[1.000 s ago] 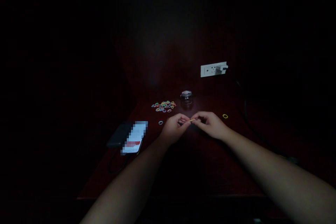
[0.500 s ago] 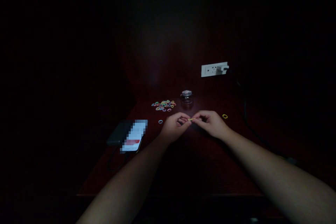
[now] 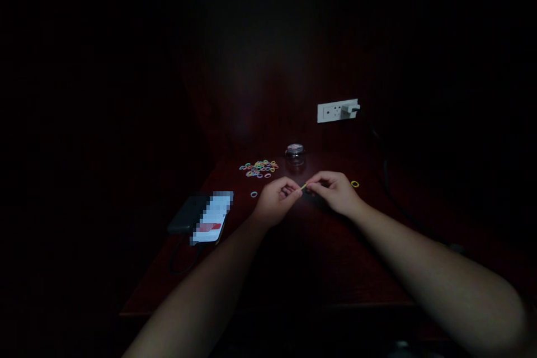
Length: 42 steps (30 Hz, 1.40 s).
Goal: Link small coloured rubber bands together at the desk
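Observation:
A small yellow hair band [image 3: 304, 186] is pinched between both hands, above the dark red table [image 3: 319, 268]. My left hand [image 3: 277, 199] is closed on its near end with thumb and fingertips. My right hand [image 3: 334, 192] pinches the other end, slightly higher. Behind the hands a pile of small coloured hair bands [image 3: 260, 168] lies on the table. One pale blue band [image 3: 254, 194] lies apart, left of my left hand. A yellow band [image 3: 354, 184] lies just right of my right hand.
A clear lidded jar [image 3: 295, 155] stands behind the hands. To the left, a phone with a lit screen [image 3: 213, 218] leans on or overlaps a dark flat box [image 3: 187, 215]. A wall socket [image 3: 335, 111] holds a white plug, its dark cable [image 3: 385, 170] running down on the right.
My right hand has risen slightly, so the yellow band between the hands now slants upward to the right. The whole view has shifted a little.

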Each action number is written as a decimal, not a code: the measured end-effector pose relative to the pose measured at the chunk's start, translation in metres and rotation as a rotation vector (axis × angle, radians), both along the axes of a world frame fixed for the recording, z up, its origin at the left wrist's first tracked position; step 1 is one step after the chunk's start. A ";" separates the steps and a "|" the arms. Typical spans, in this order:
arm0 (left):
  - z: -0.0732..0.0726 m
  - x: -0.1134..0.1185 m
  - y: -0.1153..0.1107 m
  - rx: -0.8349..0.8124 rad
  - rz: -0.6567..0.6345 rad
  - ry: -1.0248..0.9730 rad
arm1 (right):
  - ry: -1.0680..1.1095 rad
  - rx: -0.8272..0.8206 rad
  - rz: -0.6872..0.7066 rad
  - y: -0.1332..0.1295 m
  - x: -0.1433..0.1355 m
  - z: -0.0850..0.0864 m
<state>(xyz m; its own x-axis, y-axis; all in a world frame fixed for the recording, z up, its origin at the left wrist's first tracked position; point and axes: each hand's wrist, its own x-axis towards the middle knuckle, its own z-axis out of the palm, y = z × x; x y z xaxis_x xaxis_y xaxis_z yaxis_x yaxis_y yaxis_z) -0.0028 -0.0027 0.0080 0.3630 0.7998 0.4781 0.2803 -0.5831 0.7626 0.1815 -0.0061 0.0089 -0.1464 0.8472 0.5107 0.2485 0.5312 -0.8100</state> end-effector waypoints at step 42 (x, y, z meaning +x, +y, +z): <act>-0.010 0.003 0.006 -0.097 0.011 0.020 | -0.233 0.100 0.053 -0.005 0.000 0.002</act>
